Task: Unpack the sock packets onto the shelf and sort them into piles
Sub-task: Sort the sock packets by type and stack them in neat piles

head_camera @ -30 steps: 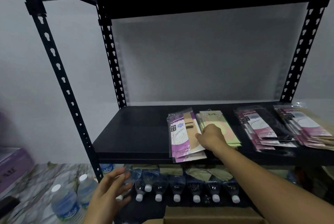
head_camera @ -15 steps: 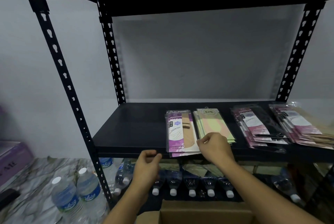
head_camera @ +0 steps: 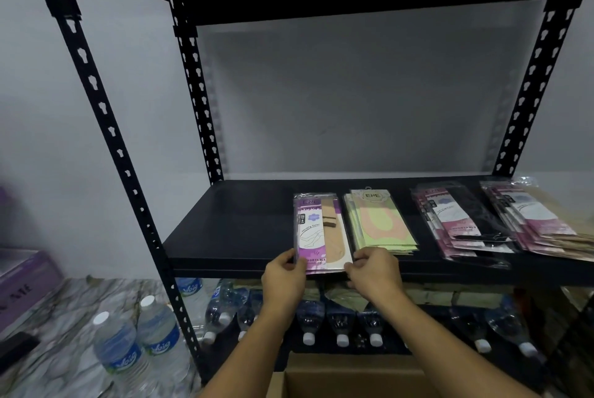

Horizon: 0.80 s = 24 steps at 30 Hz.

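Four piles of sock packets lie in a row on the black shelf (head_camera: 231, 230). The leftmost is a purple-and-beige pile (head_camera: 316, 230). My left hand (head_camera: 284, 275) pinches its near left corner and my right hand (head_camera: 374, 272) pinches its near right corner at the shelf's front edge. Just right of it lies a light green pile (head_camera: 377, 224). Further right come a pink-and-black pile (head_camera: 463, 224) and a pink-and-beige pile (head_camera: 540, 221) at the shelf's right end.
An open cardboard box (head_camera: 350, 378) sits below my arms. Water bottles (head_camera: 340, 320) lie in a row on the lower shelf, and two more bottles (head_camera: 138, 343) stand on the marble floor at left. A purple box (head_camera: 25, 282) is at far left. Black uprights frame the shelf.
My left hand rose from below the shelf and took hold of the purple pile's left corner. My right hand slid from the green pile to the purple pile's right corner.
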Tool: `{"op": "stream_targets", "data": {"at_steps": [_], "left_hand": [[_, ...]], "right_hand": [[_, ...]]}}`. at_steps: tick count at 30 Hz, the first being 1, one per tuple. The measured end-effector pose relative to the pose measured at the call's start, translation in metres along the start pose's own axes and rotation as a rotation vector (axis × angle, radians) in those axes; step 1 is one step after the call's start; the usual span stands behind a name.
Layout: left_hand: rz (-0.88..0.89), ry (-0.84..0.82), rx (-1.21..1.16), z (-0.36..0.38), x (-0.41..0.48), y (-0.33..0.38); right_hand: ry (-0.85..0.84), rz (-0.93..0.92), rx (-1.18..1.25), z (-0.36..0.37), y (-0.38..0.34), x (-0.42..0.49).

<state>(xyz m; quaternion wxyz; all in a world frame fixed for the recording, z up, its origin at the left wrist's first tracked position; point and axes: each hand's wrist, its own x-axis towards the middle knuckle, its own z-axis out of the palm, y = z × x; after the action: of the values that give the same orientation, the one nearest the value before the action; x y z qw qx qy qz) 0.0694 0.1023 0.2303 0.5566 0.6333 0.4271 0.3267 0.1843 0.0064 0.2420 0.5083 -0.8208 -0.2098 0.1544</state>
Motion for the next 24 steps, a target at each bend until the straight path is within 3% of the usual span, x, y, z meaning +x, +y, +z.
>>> {"op": "stream_targets", "data": {"at_steps": [11, 17, 24], "left_hand": [[-0.043, -0.012, -0.176, -0.007, -0.001, 0.002], [0.045, 0.187, -0.092, -0.025, 0.005, -0.003], [0.155, 0.282, 0.122, -0.067, 0.021, 0.000]], "right_hand": [[-0.022, 0.019, 0.148, 0.001, -0.004, -0.008], [-0.064, -0.004, 0.195, 0.019, -0.015, -0.019], [-0.063, -0.077, 0.209, 0.062, -0.035, -0.016]]}}
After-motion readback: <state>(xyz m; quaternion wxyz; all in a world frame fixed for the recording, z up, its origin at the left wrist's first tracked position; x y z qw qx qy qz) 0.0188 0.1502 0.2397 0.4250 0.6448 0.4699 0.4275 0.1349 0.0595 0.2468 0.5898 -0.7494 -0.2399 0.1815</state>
